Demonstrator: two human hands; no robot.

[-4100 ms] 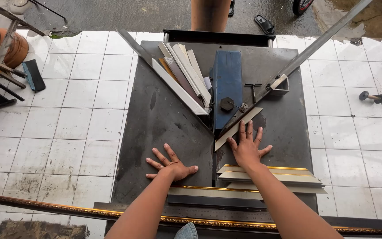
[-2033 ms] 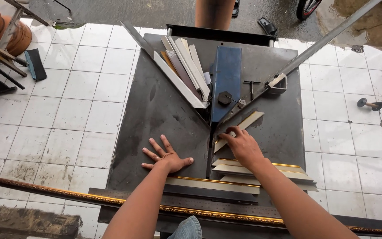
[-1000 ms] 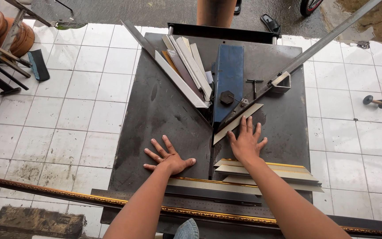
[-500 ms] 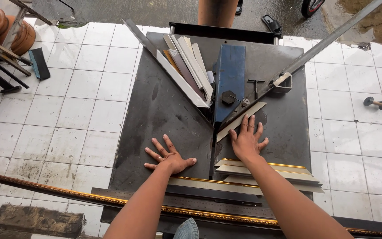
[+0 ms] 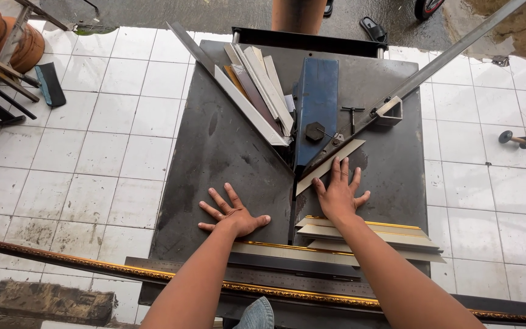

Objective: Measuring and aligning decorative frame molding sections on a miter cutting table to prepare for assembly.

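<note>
While both arms reached out over the dark metal table (image 5: 214, 146), the left hand (image 5: 234, 213) lay flat on its bare surface w/ fingers spread wide, palm down, holding nothing. The right hand (image 5: 338, 194) was also open & spread, fingertips pressing on a pale strip of moulding (image 5: 330, 166) that lay at an angle just beside the central slot; it pinned the strip rather than gripping it. That strip ran diagonally up-right, alongside a long grey metal bar (image 5: 445, 55) that crossed the table's far right corner & ended near a small square bracket (image 5: 391, 111). Between the hands, toward the far side, stood a blue metal guard (image 5: 316, 100) w/ a dark knob (image 5: 313, 131) at its near end. Left of the guard, a fan of cut moulding offcuts (image 5: 257, 91), white, cream & brown, leaned together, angled toward the guard. Under the right forearm, near the table's front edge, lay a stack of gold-edged moulding pieces (image 5: 372, 234). A long ornate gold frame length (image 5: 62, 262) crossed the bottom of the view, in front of the table. Floor around was white tile (image 5: 92, 152); someone else's legs (image 5: 299, 13) stood at the far end, a sandal (image 5: 374, 29) nearby.
</note>
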